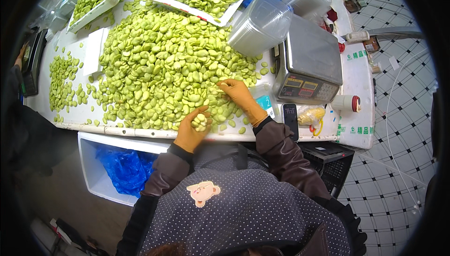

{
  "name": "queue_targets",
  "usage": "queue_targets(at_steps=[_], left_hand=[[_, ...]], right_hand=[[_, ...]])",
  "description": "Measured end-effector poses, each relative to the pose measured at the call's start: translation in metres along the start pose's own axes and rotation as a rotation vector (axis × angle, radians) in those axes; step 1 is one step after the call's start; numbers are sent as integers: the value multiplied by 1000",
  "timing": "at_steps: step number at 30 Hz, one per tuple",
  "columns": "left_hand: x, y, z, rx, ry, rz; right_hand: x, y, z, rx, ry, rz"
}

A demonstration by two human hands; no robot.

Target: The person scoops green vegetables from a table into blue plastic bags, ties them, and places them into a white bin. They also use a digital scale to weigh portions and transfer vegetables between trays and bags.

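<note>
My left hand (191,131), in an orange glove, cups a small cluster of shelled broad beans (199,122) at the table's near edge. Just to the right and farther forward, my right hand (242,98), gloved alike, pinches a pale green bean (223,84) between thumb and fingertips. Both hands are over the near right side of a large heap of green broad beans (165,59) spread on the white table (75,117). Beneath and beside my right wrist lies a clear plastic container (277,112) with a teal label, partly hidden by that hand.
Right of the heap stand stacked clear tubs (262,24) and a digital scale (309,59). A phone (290,120) and bagged corn (311,115) lie nearby. White foam trays (182,8) of beans stand behind. Below the edge is a foam box (89,171) with a blue bag (123,168).
</note>
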State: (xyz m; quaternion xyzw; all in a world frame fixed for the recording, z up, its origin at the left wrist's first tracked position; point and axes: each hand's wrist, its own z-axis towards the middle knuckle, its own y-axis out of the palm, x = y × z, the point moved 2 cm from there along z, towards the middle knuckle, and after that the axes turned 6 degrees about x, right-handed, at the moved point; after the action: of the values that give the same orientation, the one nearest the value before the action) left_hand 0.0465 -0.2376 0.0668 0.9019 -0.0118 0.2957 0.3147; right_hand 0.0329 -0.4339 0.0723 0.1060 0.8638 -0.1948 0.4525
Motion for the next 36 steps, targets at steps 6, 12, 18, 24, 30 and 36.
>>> queue_targets(at_steps=[6,12,18,24,30,36], left_hand=[[1,-4,-10,-20,-116,-153],[20,3,0,162,244,544],[17,23,11,417,699,1618],[21,22,16,390,711,1407],[31,13,-2,215,302,368],[52,-39,-85,483,295,-7]], right_hand=[[-2,24,-7,189,-380,-544],[-3,24,-13,218,-323,-529],[-1,19,-14,114,-232,-364],[1,12,-14,4,-111,-205],[-5,1,-24,-208,167,596],[-45,56,-47,-435,74,308]])
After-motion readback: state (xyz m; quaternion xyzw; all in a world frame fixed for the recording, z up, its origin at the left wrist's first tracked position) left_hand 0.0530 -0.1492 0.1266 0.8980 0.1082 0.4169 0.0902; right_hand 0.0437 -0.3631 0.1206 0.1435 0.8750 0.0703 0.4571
